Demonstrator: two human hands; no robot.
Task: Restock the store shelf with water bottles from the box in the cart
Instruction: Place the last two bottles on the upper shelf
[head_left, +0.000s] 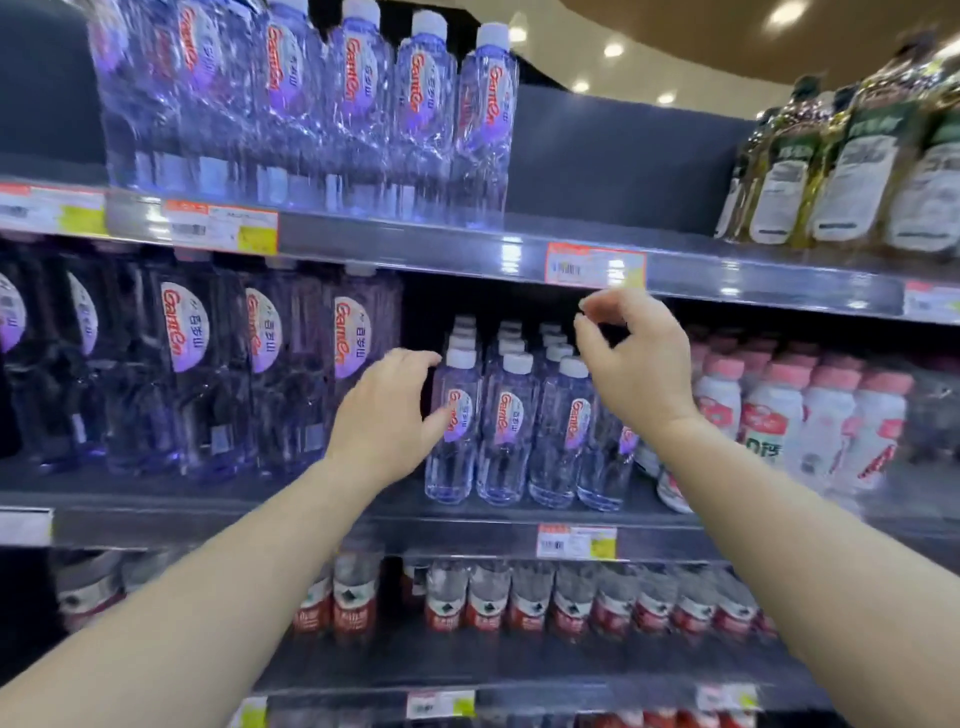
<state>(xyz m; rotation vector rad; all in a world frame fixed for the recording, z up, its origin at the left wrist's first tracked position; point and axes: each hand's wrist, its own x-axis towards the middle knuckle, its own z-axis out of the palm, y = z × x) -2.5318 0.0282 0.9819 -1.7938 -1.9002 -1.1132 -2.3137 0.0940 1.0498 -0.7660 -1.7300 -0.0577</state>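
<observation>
small water bottles (501, 415) stand in rows on the middle shelf (467, 525). left hand (387, 415) curls loosely beside the front-left bottle (453, 415), thumb touching it; right hand (636, 364) hovers above, fingers (597, 306) loosely curled, holding nothing.

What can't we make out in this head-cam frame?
- Cart and box: out of the head view, below the frame edge.
- Right hand: motion-blurred; fingers curled, unclear if it pinches anything.
- Left hand: at the front-left small bottle; contact unclear.
- Rightmost small bottle: mostly hidden by the right wrist.
- Price tag: print too blurred to read.
- Rear bottle rows: hidden behind the front ones.
</observation>
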